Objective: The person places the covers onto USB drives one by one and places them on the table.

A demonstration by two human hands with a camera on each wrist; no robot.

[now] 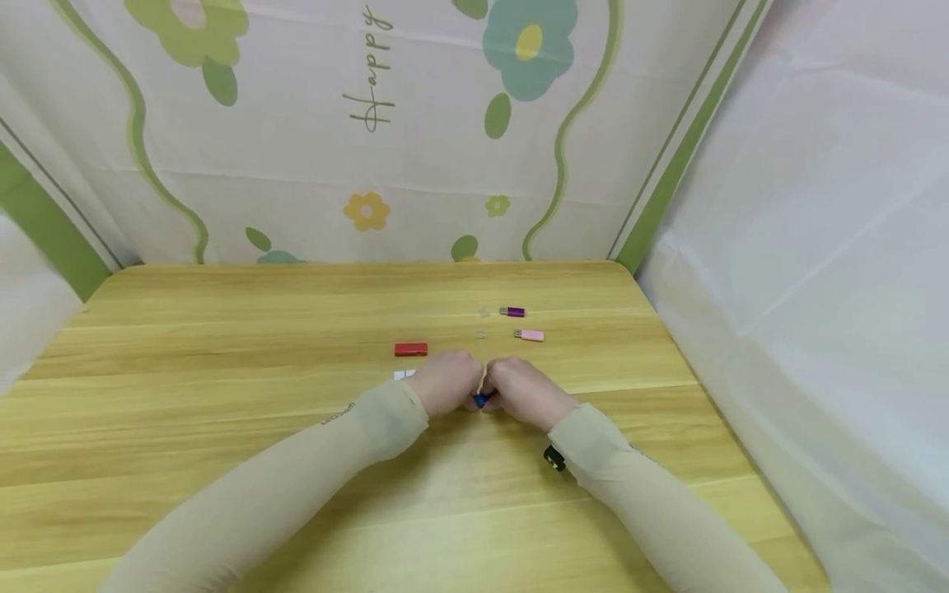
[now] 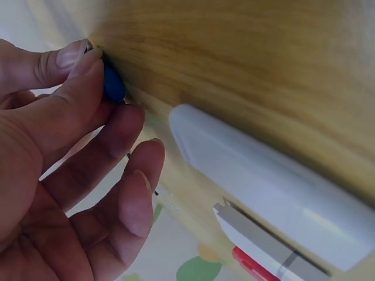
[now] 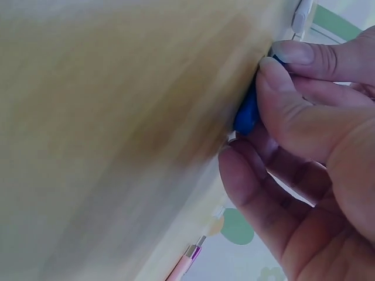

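Both hands meet over the wooden table, working on a small blue USB stick [image 1: 481, 400]. My left hand [image 1: 447, 382] pinches one end of the blue stick between thumb and index finger, its other fingers loosely bent. From the other side, my right hand [image 1: 525, 390] pinches it with thumb and forefinger. The fingertips of the two hands touch or nearly touch, hiding much of the stick. In the left wrist view a long white rounded piece [image 2: 269, 181] lies near the left hand, with a white USB stick [image 2: 258, 234] beyond it.
A red USB stick [image 1: 411, 349] lies left of the hands. At the back right are a purple USB stick [image 1: 513, 312] and a pink USB stick [image 1: 530, 335], each beside a small clear cap [image 1: 480, 334]. A flower-printed cloth [image 1: 430, 165] hangs behind the table [image 1: 222, 354].
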